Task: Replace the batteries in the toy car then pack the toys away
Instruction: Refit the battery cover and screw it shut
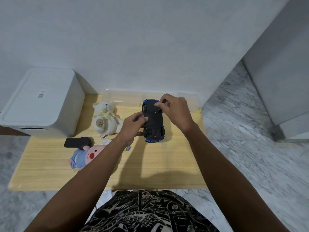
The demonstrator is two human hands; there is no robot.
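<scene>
I hold the toy car (153,120) upside down above the far middle of the wooden surface (150,168). The near half of the surface, on my side of the car, lies bare up to its front edge. Right of the car a narrow strip of wood runs to the right edge, and past it is marble floor (250,148). Just behind the car a clear plastic container (123,98) stands against the white wall (150,39).

Left of the car sit a white teddy bear (105,118), a pink and blue plush doll (87,155) and a black remote (77,142). Farther left, a white lidded box (41,102) fills the far corner.

The car shows a black underside, blue body edges at both ends and four black wheels. My left hand (132,126) grips its left side, fingers curled round the chassis. My right hand (175,110) pinches at the underside near the far end; what the fingertips hold is too small to tell.
</scene>
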